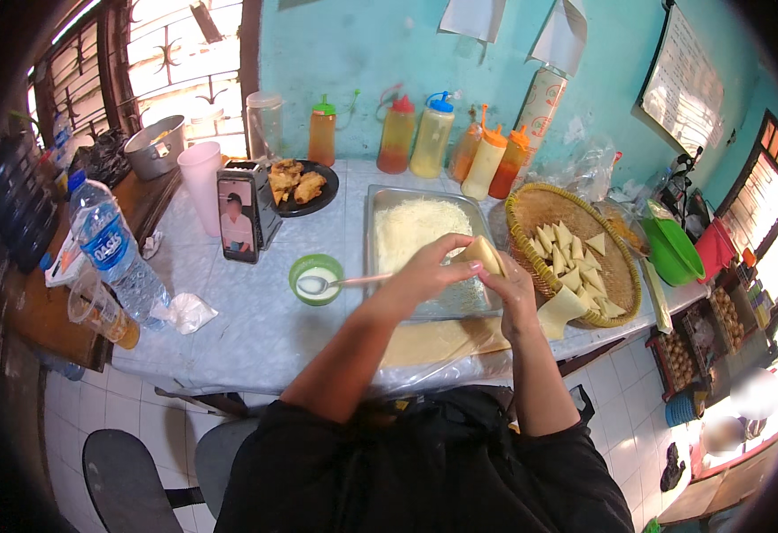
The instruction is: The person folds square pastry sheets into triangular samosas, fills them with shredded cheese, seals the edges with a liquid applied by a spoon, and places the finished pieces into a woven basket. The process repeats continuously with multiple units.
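Note:
Above the metal tray (378,200), my left hand (424,274) and my right hand (515,295) pinch a folded, cream-coloured pastry wrapper (481,256) between them. Whatever is inside its fold is hidden. White shredded filling (420,226) covers the far part of the tray. Left of my left hand, a small green bowl (316,262) holds white liquid. A spoon (312,284) lies across it, its handle reaching my left wrist. Flat pastry sheets (442,342) lie along the near table edge. Several folded triangles (575,253) fill part of a woven basket (624,266) at right.
A propped phone (238,218), a pink cup (200,182) and a black plate of fried food (322,200) stand left of the tray. Farther left is a water bottle (113,240). Sauce bottles (431,138) line the wall. A green basin (673,251) sits far right.

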### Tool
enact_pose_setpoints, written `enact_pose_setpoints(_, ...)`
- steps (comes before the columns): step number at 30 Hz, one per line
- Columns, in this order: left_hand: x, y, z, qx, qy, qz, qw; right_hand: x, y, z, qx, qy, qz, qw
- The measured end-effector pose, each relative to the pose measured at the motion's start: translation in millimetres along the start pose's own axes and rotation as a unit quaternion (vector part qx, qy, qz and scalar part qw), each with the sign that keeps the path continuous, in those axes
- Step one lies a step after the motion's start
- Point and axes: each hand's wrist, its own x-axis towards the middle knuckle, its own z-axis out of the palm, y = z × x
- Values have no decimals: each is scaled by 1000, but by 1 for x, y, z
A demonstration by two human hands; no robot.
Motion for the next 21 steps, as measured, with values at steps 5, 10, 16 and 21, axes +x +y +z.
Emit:
enact_pose_setpoints(5, -12, 2, 3, 60, 112, 51, 991, -3, -22, 16, 32, -64, 43, 996)
enact_pose_setpoints(10, -44, 7, -19, -48, 140, -1, 989, 2, -22, 34, -1, -135, 42, 990)
enact_pose_setpoints(16, -116, 12, -114, -86, 275, -76, 955, 17, -20, 45, -521, -54, -47, 850)
enact_pose_setpoints(21, -143, -35, -176, -88, 325, -101, 936, 21, -2, 90, -569, -110, -310, 754)
